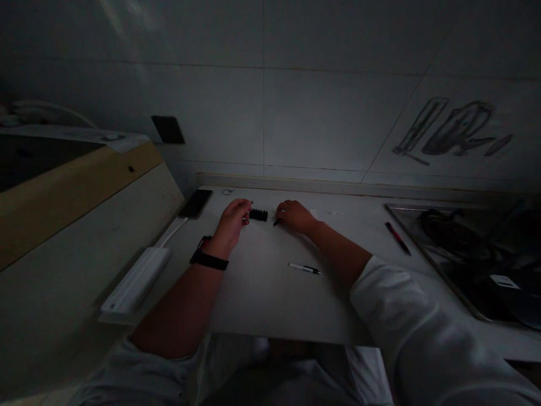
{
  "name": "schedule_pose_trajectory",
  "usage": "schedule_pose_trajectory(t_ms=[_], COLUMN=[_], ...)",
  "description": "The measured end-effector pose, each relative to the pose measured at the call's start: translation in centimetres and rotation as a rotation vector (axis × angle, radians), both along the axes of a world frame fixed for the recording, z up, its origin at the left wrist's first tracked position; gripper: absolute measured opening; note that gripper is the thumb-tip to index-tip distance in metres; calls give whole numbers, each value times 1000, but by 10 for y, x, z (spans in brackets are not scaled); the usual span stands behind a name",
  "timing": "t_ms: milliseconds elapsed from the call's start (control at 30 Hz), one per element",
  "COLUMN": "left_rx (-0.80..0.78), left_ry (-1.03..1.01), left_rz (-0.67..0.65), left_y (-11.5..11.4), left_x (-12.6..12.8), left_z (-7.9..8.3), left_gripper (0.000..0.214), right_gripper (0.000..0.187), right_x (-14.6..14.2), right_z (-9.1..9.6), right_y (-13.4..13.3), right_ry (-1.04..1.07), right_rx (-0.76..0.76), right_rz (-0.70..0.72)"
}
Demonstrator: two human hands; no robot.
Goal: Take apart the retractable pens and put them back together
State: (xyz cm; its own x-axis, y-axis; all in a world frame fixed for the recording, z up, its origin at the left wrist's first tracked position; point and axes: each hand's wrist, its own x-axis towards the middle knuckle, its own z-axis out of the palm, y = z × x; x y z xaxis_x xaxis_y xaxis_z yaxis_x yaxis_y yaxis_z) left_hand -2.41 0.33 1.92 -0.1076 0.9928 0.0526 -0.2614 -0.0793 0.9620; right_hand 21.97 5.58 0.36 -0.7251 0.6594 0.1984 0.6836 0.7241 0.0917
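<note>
A small black block (258, 215) lies on the white counter (262, 299), far from the near edge and close to the wall (329, 113). It sits right between the two hands. It has little bumps along it, like a row of teeth.

The left hand (232, 220) is curled, with its fingers bent toward the left end of the block. The fingertips are just beside the block. It is too dark to tell if they touch it or pinch anything. A black watch (209, 259) is on that wrist.

The right hand (296, 216) is curled too, and it rests on the counter just to the right of the block. A small dark tip (276, 222) pokes out by its fingers. The hand may be holding it, but I cannot tell for sure.

The block looks light and hard (most likely plastic), so it should not bend or squash. Being so small, it could slide on the smooth counter. The two short ends look like the best places to pinch it, with a thumb and one finger.

A white pen (304, 268) lies nearer the person, well apart from the hands. A red pen (397, 238) lies off to the right, near the sink (406, 217). A phone (195, 203) and a white power strip (137, 280) lie on the left side.
</note>
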Motion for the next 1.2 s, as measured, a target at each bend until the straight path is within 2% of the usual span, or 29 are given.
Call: schedule_pose_trajectory(t_ms=[167,300,400,533,700,833,1200], left_rx=[-26,-40,-12,-4,-12,-24,2], left_ry=[60,137,167,215,184,195,201], left_rz=[-99,-187,-232,-241,-173,-194,-231], left_y=[-6,-15,-20,-21,-19,-20,-22], left_x=[7,25,42,62,74,73,71], left_z=[-5,-1,6,8,-13,-29,-34], left_gripper=[35,34,30,29,32,34,35], right_gripper=[21,18,15,17,20,18,18], right_x=[14,32,40,45,48,46,40], right_z=[13,18,14,-6,-31,-34,-32], right_y=[-26,-55,-68,-69,-65,-65,-71], right_ry=[228,490,702,898,982,1044,1035], right_rx=[-51,-132,-167,-195,-254,-263,-239], right_rz=[-42,-95,-116,-164,-180,-206,-173])
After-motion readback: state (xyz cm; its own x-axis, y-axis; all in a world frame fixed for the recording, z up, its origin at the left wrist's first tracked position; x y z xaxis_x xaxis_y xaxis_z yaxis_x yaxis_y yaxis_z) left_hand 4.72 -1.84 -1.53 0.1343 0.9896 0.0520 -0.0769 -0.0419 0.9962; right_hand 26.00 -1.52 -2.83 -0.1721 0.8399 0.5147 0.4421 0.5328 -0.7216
